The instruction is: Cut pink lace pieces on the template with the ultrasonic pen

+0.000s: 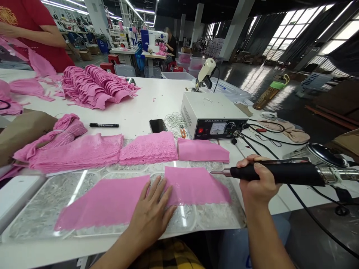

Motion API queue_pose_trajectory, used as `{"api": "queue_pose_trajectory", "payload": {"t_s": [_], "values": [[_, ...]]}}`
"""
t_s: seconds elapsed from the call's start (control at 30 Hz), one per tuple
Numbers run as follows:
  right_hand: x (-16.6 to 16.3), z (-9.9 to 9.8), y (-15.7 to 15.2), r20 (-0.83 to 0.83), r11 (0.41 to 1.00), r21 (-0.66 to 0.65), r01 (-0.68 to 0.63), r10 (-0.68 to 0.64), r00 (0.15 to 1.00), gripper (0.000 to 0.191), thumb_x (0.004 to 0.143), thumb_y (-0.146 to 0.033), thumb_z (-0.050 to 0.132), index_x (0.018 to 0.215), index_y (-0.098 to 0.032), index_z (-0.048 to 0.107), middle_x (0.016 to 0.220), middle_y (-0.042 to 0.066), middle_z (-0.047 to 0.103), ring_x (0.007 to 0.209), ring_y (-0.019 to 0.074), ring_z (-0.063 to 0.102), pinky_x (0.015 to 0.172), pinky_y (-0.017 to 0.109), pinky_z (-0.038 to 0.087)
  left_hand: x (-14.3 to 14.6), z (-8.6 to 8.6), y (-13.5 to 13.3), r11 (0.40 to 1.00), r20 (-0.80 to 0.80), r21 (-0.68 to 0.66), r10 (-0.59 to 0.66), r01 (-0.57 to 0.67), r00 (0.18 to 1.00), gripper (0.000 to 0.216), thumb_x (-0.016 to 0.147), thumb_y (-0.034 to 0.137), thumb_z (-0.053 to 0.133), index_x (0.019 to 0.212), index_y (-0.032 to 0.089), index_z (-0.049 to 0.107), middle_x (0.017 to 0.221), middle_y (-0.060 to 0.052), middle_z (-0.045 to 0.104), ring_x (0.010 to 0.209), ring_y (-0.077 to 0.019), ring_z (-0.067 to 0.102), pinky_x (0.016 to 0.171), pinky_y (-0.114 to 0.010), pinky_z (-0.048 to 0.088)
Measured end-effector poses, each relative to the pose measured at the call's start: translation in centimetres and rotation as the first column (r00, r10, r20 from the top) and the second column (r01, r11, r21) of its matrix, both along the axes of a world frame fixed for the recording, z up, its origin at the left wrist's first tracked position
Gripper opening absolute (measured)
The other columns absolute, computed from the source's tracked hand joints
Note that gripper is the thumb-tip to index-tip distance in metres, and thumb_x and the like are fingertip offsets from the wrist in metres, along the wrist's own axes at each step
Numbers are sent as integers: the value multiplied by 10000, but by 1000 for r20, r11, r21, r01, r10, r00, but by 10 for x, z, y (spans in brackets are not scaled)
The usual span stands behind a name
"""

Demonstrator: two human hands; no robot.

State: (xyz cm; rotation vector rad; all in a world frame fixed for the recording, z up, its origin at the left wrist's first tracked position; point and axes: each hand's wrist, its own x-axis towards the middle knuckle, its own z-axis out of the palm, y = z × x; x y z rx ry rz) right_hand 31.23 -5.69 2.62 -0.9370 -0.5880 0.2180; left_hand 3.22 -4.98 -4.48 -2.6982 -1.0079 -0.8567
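Two pink fabric pieces lie flat on a clear glossy mat (215, 216). My left hand (153, 209) rests with its fingers spread where they meet, across the edge of the left fabric piece (106, 203) and onto the right fabric piece (193, 186). In my right hand (260, 179) is a black handheld ultrasonic welder (283, 172), its fingers wrapped round the barrel. The thin metal tip points left and sits at the slanted upper edge of the right piece. Whether it touches the cloth I cannot tell.
Behind the mat stand pink fabric stacks (148, 147) and a grey power unit (215, 108) with cables. A phone (157, 126), a marker (104, 125) and small orange snips (182, 131) lie nearby. A person in red (53, 41) handles pink cloth at the far left.
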Motion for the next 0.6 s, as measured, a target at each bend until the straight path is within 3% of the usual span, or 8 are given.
{"api": "queue_pose_trajectory", "payload": {"t_s": [0.6], "values": [[-2, -6, -1, 13, 1000, -5, -31, 31, 999, 81, 628, -207, 580, 704, -180, 589, 720, -11, 560, 513, 114, 533, 495, 292, 464, -1, 1, 0, 1000, -11, -3, 2, -2, 1000, 361, 1003, 345, 440, 1234, 140, 628, 1363, -136, 607, 1337, -343, 491, 1085, -517, 391]]}}
